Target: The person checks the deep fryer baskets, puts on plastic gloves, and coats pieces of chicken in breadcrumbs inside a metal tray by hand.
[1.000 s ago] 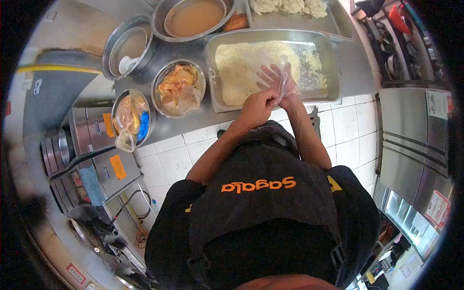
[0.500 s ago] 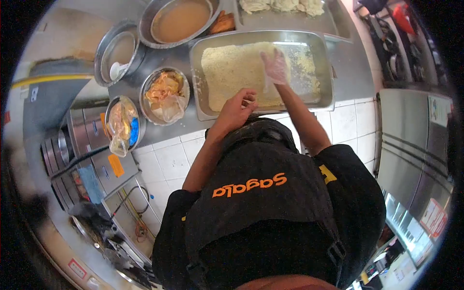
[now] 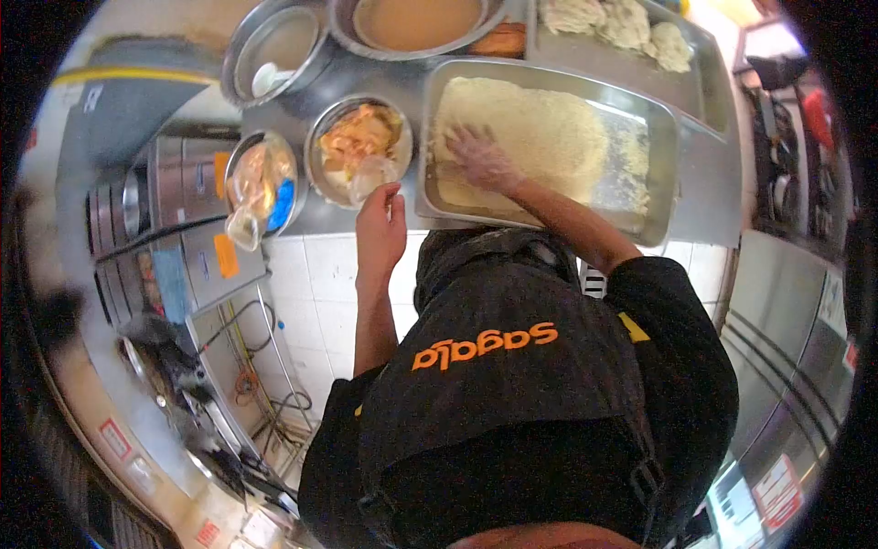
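My right hand (image 3: 480,160), in a clear plastic glove, lies with fingers spread on pale breading flour (image 3: 549,123) at the left part of a deep steel tray (image 3: 660,183). My bare left hand (image 3: 381,229) is at the near rim of a steel bowl (image 3: 314,151) of raw meat pieces (image 3: 358,135). Its fingers are loosely bent and slightly apart, beside a clear plastic bag (image 3: 373,174) that hangs over the rim. Whether they touch the bag is not clear.
Left of the bowl stands another bowl with bagged food (image 3: 251,174) and something blue (image 3: 282,203). Behind are a pan with a white scoop (image 3: 265,78) and a basin of brownish liquid (image 3: 416,23). Floured pieces (image 3: 626,23) lie in a tray at the back right.
My right hand has swept left across the flour, from the tray's right part to its left. My left hand has moved left from the tray's near rim to the meat bowl. The view has shifted.
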